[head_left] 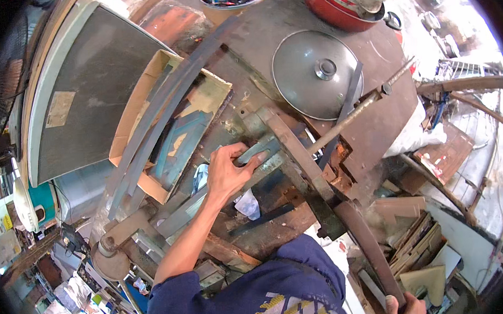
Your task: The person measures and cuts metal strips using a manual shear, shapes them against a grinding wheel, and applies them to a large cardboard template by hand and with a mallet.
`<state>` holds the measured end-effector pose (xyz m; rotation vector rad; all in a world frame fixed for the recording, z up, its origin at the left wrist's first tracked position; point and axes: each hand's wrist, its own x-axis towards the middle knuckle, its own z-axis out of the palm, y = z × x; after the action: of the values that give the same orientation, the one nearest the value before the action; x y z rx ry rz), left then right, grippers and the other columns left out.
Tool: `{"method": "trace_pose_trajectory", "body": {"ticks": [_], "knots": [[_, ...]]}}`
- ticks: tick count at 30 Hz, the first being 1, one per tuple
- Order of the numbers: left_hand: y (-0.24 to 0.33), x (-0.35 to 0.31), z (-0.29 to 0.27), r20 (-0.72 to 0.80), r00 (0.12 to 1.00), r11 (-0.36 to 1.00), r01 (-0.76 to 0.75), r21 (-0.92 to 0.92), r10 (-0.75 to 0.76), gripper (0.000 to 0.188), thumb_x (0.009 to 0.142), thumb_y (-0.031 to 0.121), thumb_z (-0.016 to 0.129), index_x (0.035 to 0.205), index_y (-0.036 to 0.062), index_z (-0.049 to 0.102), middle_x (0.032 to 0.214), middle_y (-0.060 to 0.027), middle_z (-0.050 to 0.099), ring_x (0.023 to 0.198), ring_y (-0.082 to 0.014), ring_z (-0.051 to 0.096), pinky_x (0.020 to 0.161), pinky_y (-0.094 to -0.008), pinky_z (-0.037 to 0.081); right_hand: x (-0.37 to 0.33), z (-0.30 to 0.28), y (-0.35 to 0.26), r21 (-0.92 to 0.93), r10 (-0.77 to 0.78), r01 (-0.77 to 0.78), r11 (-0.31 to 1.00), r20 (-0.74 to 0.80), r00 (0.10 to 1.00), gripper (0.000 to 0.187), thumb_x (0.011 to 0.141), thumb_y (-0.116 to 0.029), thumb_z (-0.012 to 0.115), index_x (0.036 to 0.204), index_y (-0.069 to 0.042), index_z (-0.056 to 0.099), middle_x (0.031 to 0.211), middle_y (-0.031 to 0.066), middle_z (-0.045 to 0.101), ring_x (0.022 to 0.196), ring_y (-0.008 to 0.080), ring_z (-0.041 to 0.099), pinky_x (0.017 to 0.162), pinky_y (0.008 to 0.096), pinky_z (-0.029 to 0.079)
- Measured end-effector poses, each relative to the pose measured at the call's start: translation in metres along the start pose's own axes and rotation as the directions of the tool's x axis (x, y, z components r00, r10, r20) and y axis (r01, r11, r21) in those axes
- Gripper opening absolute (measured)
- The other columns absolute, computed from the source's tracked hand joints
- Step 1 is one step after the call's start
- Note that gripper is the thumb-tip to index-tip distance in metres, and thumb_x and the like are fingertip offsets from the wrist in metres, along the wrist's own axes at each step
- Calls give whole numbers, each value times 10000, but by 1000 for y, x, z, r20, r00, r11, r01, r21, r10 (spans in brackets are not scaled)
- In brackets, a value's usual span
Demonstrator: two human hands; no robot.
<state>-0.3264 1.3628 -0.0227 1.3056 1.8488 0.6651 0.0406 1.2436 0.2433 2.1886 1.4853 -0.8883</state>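
My left hand (227, 171) reaches across the middle of the bench and pinches a small flat metal strip (267, 146), its far end beside a heavy lever machine (319, 188). At the lower right my right hand (409, 307) is closed round the end of the machine's long brown lever handle (367, 247). Under the left hand runs a pale flat bar (194, 206). Part of the strip is hidden by my fingers. A thin rod (348, 118) sticks out from the machine toward the far right.
A cardboard box (128, 127) of metal pieces stands left, long metal strips (169, 101) lying across it. Beyond the machine are a glass lid (292, 66), a red pot (325, 6) and a filled basin (208, 2). Stacked boards (412, 242) lie at lower right.
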Motion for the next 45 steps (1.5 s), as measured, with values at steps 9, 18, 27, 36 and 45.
{"method": "trace_pose_trajectory", "body": {"ticks": [9,18,27,36,45], "knots": [[-30,10,4,-161,947,960,-268,74,277,339,798,323,791,806,-9,723,638,-142,670,557,-166,605,550,-341,444,140,210,120,425,-408,475,771,-243,880,413,879,-398,628,828,11,607,578,222,530,556,398,533,612,459,446],[68,-46,-38,-285,858,903,-396,165,428,129,893,106,723,888,-21,700,730,-74,697,677,-98,644,638,-277,501,135,201,114,527,-197,672,520,-691,695,313,872,-259,653,750,9,549,638,135,549,586,258,580,574,374,445],[-28,21,-68,-285,895,939,-326,109,344,283,835,193,793,1007,-12,701,879,-99,728,855,-177,697,775,-310,552,112,201,126,464,-327,702,540,-653,683,388,819,-292,762,730,3,525,640,140,529,557,260,530,536,372,410],[-105,78,-52,89,994,893,11,450,-57,388,685,-65,645,1057,32,699,911,-181,717,835,-257,719,693,-371,553,119,208,120,459,-440,731,506,-591,676,416,820,-297,762,771,-1,474,628,128,484,550,224,493,526,362,396],[-120,96,-7,191,944,827,-328,456,269,167,676,-72,627,808,29,640,688,-121,676,648,-224,651,600,-379,506,128,198,126,510,-390,635,581,-510,767,359,768,-272,724,712,0,495,590,109,519,511,204,531,514,333,412]]}}
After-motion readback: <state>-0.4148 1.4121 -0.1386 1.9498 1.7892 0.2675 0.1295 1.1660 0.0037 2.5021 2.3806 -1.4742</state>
